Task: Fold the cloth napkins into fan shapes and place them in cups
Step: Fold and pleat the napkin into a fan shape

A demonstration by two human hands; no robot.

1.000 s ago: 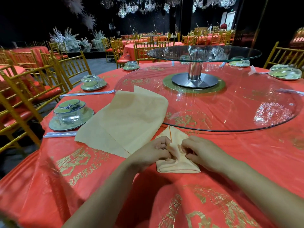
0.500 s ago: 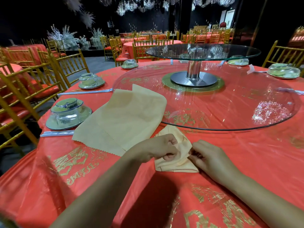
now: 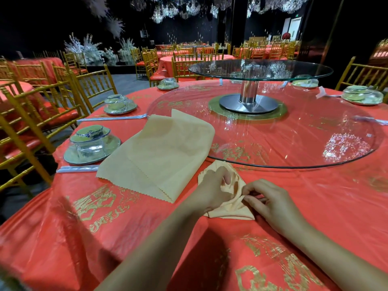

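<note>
A small beige napkin (image 3: pixel 230 211), folded into a rough triangle, lies on the red tablecloth (image 3: pixel 126 238) just in front of the glass turntable. My left hand (image 3: pixel 212 190) presses and pinches its left side; its far tip pokes out above my knuckles. My right hand (image 3: pixel 270 202) pinches folds at the napkin's right edge. A stack of larger beige napkins (image 3: pixel 159 156) lies flat to the left. A place setting (image 3: pixel 91 143) with an upturned bowl and glass cup on a plate stands at the left edge.
A large glass turntable (image 3: pixel 294 139) with a raised glass tier (image 3: pixel 260 69) fills the table's middle. More place settings (image 3: pixel 120 105) ring the table, with wrapped chopsticks (image 3: pixel 77 169) beside them. Gold chairs (image 3: pixel 31 114) crowd the left side.
My hands have slid apart on the small napkin: the left moved up over its left side, the right drew back to the right edge and pinches the folds there.
</note>
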